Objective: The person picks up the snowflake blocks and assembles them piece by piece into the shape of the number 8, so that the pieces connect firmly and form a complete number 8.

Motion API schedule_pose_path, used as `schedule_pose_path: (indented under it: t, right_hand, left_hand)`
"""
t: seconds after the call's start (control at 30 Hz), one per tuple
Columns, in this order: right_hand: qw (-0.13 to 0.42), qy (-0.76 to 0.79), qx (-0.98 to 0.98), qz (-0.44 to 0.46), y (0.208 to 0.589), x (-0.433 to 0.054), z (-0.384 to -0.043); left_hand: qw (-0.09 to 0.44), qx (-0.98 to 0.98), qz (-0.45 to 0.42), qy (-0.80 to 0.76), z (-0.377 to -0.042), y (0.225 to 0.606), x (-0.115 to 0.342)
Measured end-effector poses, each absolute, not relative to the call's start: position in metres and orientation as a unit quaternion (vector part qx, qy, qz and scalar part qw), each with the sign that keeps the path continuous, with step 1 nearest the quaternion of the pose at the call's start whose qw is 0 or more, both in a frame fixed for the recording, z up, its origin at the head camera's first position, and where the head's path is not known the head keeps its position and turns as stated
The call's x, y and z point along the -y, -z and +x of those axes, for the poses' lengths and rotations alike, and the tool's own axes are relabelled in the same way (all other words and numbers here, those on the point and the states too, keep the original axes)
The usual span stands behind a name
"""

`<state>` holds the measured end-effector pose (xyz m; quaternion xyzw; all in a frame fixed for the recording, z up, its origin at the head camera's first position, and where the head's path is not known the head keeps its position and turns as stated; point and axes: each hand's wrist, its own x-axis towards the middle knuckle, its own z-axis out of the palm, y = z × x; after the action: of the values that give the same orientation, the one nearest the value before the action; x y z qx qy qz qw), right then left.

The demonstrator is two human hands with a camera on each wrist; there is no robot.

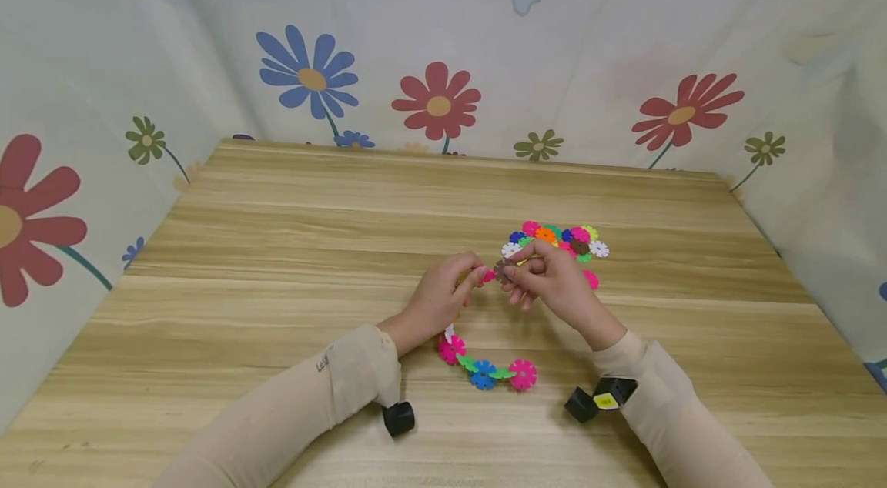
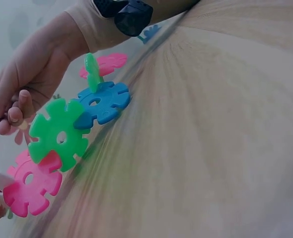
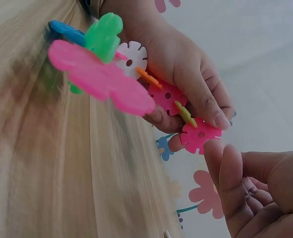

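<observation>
My left hand [image 1: 440, 292] pinches a pink snowflake disc [image 3: 201, 135] at the end of a linked chain of notched plastic discs. Opposite it, my right hand [image 1: 554, 284] holds a brown-grey disc [image 1: 503, 270] between thumb and fingertips, its edge right at the pink one. From the left hand the chain runs down through a white disc [image 3: 132, 58], a pink disc [image 1: 452, 349], a blue disc [image 1: 483, 375] and a pink end disc [image 1: 523, 374], with green discs between. The right fingers largely hide the brown-grey disc in the right wrist view.
Behind the right hand lies a loose pile of colourful discs [image 1: 545, 235] on the wooden table [image 1: 277, 257]. A single pink disc [image 1: 591, 279] lies nearer, beside the right hand. A flower-printed curtain [image 1: 374, 18] surrounds the table's back and sides.
</observation>
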<state>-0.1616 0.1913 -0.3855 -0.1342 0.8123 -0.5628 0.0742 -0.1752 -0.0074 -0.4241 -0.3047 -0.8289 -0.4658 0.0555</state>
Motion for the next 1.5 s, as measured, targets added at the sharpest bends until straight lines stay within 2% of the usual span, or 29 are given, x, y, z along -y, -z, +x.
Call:
schedule_pose_path:
  t: [0.4,0.63,0.87,0.93,1.13,1.5]
  right_hand:
    - [0.089,0.566,-0.81,-0.128,0.388,-0.191,-0.163]
    - [0.092,0.57,-0.804,-0.143,0.389,-0.187,-0.162]
    - [0.089,0.59,-0.792,-0.132,0.394,-0.185,-0.161]
    - [0.085,0.589,-0.793,-0.132,0.396,-0.185,-0.162]
    - [0.078,0.572,-0.806,-0.127,0.401,-0.189,-0.168]
    - [0.071,0.515,-0.846,-0.122,0.401,-0.199,-0.175]
  left_hand:
    - [0.08,0.828,-0.307,0.462,-0.175,0.425,0.006]
    - [0.132,0.833,-0.324,0.428,-0.173,0.424,0.005]
    - [0.128,0.831,-0.317,0.438,-0.172,0.424,0.004]
    - [0.107,0.831,-0.308,0.45,-0.173,0.425,0.003]
    - [-0.011,0.818,-0.274,0.505,-0.175,0.424,0.003]
    - [-0.051,0.829,-0.288,0.476,-0.18,0.42,0.006]
